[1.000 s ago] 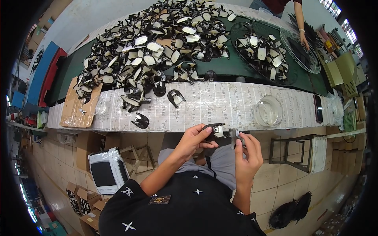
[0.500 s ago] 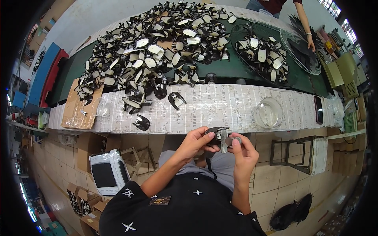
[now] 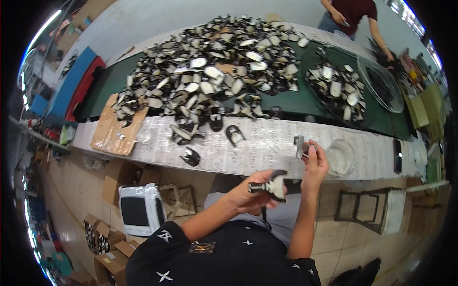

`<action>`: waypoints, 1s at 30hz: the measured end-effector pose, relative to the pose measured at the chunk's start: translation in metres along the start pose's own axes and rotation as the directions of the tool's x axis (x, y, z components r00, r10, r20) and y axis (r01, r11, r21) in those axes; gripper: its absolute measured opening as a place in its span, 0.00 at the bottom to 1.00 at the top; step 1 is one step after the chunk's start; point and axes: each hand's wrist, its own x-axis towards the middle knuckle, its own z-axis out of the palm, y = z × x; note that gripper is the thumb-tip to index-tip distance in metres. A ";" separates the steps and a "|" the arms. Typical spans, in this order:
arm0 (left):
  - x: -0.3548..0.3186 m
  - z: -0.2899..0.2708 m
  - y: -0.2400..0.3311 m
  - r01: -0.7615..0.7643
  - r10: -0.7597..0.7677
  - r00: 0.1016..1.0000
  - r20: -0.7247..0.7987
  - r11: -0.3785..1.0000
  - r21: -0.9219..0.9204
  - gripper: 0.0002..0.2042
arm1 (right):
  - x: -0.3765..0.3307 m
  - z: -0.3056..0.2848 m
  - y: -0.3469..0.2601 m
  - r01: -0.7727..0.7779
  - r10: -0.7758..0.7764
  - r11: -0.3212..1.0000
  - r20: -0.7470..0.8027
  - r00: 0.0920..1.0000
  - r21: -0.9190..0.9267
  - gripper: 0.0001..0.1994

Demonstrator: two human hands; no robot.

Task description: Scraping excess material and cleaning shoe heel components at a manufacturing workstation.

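My left hand [image 3: 250, 193] holds a black-and-white shoe upper piece [image 3: 274, 185] over my lap, just below the table edge. My right hand [image 3: 315, 164] is raised above it at the front edge of the table and grips a small grey tool [image 3: 299, 147]. Two loose black upper pieces [image 3: 234, 135] [image 3: 191, 156] lie on the paper-covered table strip [image 3: 267, 148]. A large heap of similar black-and-white pieces [image 3: 210, 81] covers the green tabletop behind.
A clear round dish [image 3: 339, 157] sits right of my right hand; a dark phone [image 3: 397, 162] lies further right. A brown cardboard sheet [image 3: 117, 131] lies at left. Another person [image 3: 350, 16] stands at the far side by a glass-topped tray of pieces [image 3: 338, 90]. Boxes [image 3: 138, 209] stand below.
My right hand has lifted away from the piece toward the table edge with the small tool. My left hand stays over my lap with the piece.
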 end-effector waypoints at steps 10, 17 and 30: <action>0.035 0.047 0.007 -0.254 0.291 0.821 0.491 0.957 -0.141 0.15 | 0.017 -0.002 0.034 -0.022 0.028 0.991 0.046 0.999 -0.130 0.12; 0.121 0.092 0.072 -0.779 0.467 0.172 0.868 -0.475 0.410 0.23 | 0.020 0.000 0.028 -0.058 0.062 0.998 0.113 0.992 -0.030 0.11; 0.143 -0.041 0.202 0.533 0.833 0.445 0.330 -0.542 0.650 0.30 | 0.020 -0.003 0.033 -0.027 0.029 1.000 0.145 0.989 -0.016 0.11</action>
